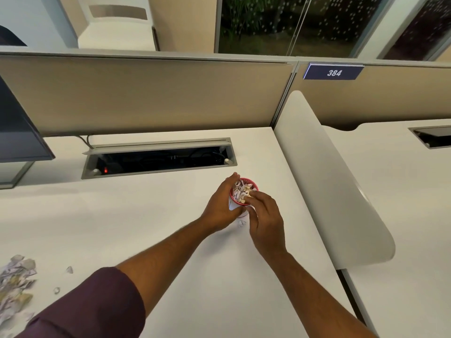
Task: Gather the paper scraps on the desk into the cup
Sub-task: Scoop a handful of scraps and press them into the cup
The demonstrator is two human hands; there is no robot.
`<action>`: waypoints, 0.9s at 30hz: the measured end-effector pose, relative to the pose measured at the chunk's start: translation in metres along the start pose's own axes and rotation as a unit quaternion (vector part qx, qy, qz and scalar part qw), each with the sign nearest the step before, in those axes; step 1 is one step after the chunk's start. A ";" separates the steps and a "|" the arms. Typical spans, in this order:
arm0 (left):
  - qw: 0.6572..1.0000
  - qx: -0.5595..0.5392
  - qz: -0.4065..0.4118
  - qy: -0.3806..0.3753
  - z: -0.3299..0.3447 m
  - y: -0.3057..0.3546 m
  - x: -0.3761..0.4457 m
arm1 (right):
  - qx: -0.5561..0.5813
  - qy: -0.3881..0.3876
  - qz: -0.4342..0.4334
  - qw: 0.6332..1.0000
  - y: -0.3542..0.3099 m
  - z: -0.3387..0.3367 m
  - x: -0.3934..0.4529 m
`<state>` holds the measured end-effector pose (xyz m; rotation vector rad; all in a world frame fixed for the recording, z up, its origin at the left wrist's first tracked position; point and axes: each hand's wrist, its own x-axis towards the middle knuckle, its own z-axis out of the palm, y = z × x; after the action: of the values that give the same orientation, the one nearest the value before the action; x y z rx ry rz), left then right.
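Near-left corner of the counter (156,215): loose pile of paper scraps (15,284), white with some yellowish bits, running off the left edge of view; two stray scraps (69,269) lie just beside it toward the middle. A dark purple sleeve (92,306) comes in from the near edge, pushed up the left forearm. Both arms reach toward the middle of the counter, right of centre. One small scrap (242,223) lies on the counter between the two wrists, just near of the cup. Cup (244,191): red rim, white body, upright, well apart from the pile, packed with scraps up to the rim. Left hand (223,203) wraps the cup's left side, fingers curled round the far rim, thumb on the near side: grip holds the cup. Right hand (264,215) sits at the cup's near-right rim, fingertips bunched and pressed onto the scraps at the top; cannot tell if that grip pinches a scrap or only pushes down. Beyond the cup, toward the far edge: open cable tray (158,158) recessed in the counter, a small red light at its left end. Far-left corner: dark monitor (17,132) on its stand. Behind the far edge: beige partition (146,93), and a number plate reading 384 (333,72) on the next panel. A white divider (329,179) runs along the right edge.
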<state>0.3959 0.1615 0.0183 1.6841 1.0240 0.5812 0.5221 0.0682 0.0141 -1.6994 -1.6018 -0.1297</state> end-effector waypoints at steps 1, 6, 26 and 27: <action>1.000 0.004 0.006 0.006 0.000 -0.001 0.000 | 0.000 0.005 -0.017 1.000 0.002 -0.002 0.005; 1.000 0.018 0.014 0.022 0.000 -0.006 0.002 | -0.021 -0.011 -0.068 0.997 0.009 -0.010 0.028; 0.997 0.067 0.025 0.000 -0.007 -0.014 0.013 | -0.048 -0.189 -0.039 0.980 0.008 -0.023 0.074; 0.998 0.062 0.030 -0.001 -0.008 -0.013 0.013 | -0.038 -0.222 -0.051 0.973 0.008 -0.022 0.070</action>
<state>0.3921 0.1780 0.0075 1.8290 1.0294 0.5637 0.5524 0.1125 0.0648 -1.7897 -2.0340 0.1516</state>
